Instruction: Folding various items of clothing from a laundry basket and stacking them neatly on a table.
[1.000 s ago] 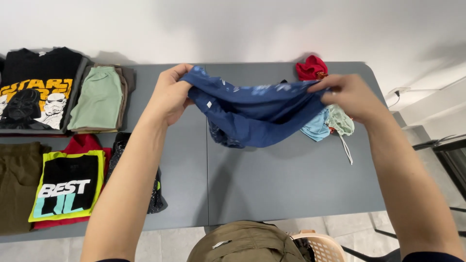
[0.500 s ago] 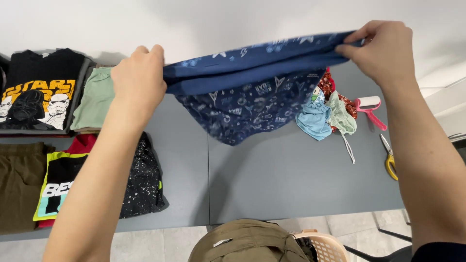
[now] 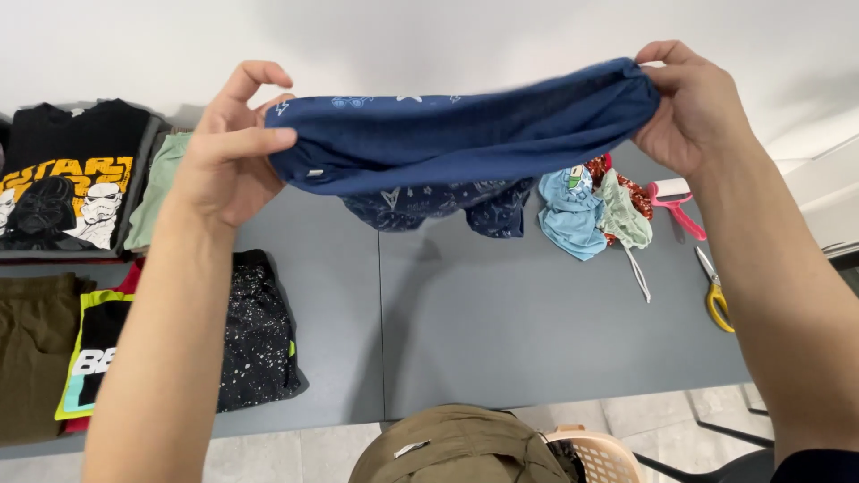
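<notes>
I hold a dark blue patterned garment (image 3: 465, 143) stretched between both hands, above a grey table (image 3: 501, 331). My left hand (image 3: 228, 152) pinches its left end and my right hand (image 3: 693, 107) grips its right end. The fabric hangs in a fold, and its lower part dangles just over the table top. Both arms reach in from the bottom of the head view.
Folded clothes lie at the left: a black printed shirt (image 3: 63, 188), a green piece (image 3: 157, 188), an olive piece (image 3: 31, 349), a black speckled garment (image 3: 255, 331). A light blue and green cloth heap (image 3: 591, 210), a pink lint roller (image 3: 676, 201) and yellow scissors (image 3: 716, 291) lie right. A basket (image 3: 599, 456) stands below.
Both hands have lifted the blue garment off the table and pulled it wider apart, so it now hangs stretched at a higher level. The view has shifted slightly.
</notes>
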